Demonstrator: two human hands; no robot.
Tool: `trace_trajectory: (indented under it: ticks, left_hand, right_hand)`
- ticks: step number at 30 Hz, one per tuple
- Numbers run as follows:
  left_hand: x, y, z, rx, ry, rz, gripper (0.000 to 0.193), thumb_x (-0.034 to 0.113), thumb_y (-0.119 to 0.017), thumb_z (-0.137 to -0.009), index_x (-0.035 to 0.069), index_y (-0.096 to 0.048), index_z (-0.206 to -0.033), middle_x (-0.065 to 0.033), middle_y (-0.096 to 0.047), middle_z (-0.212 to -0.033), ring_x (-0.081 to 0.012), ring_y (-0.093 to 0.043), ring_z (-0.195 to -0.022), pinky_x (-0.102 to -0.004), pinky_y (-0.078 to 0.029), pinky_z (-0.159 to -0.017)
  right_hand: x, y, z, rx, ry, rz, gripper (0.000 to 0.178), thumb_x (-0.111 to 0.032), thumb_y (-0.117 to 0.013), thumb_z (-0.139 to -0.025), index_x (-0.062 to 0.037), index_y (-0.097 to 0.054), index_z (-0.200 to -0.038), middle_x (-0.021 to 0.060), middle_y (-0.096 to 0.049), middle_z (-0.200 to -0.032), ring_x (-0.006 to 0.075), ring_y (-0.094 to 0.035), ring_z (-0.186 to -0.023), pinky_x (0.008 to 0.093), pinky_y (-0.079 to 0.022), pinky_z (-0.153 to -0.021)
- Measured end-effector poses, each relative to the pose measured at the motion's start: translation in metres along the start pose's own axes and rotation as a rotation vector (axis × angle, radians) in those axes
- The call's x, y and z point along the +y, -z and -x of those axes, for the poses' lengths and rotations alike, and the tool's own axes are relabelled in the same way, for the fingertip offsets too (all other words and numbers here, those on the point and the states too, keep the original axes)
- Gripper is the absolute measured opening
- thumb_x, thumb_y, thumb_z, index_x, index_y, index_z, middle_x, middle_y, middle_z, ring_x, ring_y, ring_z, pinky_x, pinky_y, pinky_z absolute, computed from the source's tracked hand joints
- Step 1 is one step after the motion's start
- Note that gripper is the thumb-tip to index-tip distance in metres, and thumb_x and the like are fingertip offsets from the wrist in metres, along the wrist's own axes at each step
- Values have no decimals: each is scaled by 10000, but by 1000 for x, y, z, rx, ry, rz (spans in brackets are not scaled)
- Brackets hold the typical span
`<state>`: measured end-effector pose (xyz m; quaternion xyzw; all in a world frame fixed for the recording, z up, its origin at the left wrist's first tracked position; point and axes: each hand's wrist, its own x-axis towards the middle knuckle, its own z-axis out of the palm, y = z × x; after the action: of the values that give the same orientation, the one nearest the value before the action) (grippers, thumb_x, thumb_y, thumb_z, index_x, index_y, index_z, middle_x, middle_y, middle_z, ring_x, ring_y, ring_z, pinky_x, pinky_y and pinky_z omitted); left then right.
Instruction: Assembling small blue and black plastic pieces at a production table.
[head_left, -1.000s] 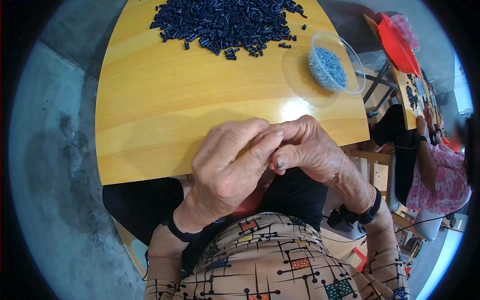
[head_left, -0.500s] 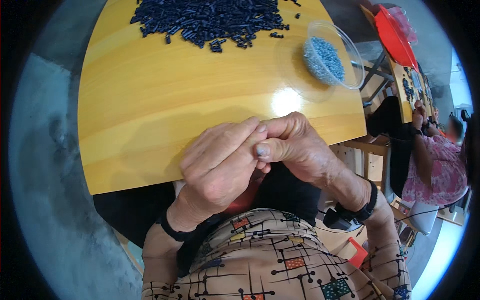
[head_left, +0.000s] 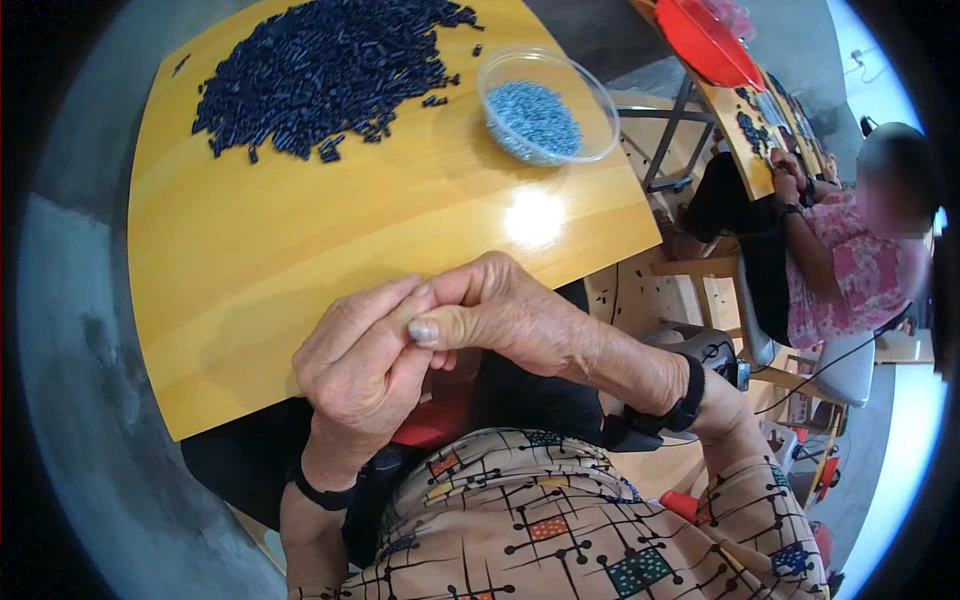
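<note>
My left hand [head_left: 362, 355] is closed, its knuckles toward me and its fingers curled inward. Against it presses my right hand [head_left: 495, 310], also closed, with thumb and forefinger pinched at the left fingertips. Whatever the two hands hold between them is hidden by the fingers. Both are just above the near edge of the yellow wooden table [head_left: 290, 240]. Farther off on the table lies a large heap of small dark plastic pieces [head_left: 320, 75]. To its right stands a clear round plastic bowl [head_left: 597, 125] holding many small silvery metal pieces [head_left: 535, 118], perhaps screws or pins.
At the right, a person in a pink patterned top [head_left: 850, 275] sits at another table [head_left: 735, 135] with dark parts and a red basin [head_left: 705, 42] on it. A grey stool seat [head_left: 845, 370] is nearby. Something red [head_left: 440, 415] shows below my hands.
The view has turned, so table, heap and bowl appear shifted left and the neighbouring person shows more fully. My hands stay pressed together in much the same pose.
</note>
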<state>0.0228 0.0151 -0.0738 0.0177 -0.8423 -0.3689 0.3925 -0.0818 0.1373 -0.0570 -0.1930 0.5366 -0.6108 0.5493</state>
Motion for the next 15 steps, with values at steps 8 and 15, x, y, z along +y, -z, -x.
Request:
trace_trajectory:
  ticks: [8, 15]
  left_hand:
    - [28, -9, 0, -107, -65, 32, 228, -26, -716, -573, -25, -671, -796, -118, -652, -826, -256, -632, -718, -323, -510, -639]
    - [43, -27, -7, -131, -119, 53, 246, -15, -730, -559, -19, -674, -798, -112, -649, -823, -249, -630, -717, -323, -505, -635]
  right_hand:
    - [18, 11, 31, -5, 24, -259, 172, -175, -685, -814, -24, -693, -895, 23, -617, -692, 84, -538, -632, 216, -443, -587]
    - [16, 22, 55, 49, 98, -293, 140, -146, -669, -823, -25, -695, -888, 19, -617, -697, 90, -517, -626, 224, -424, -588]
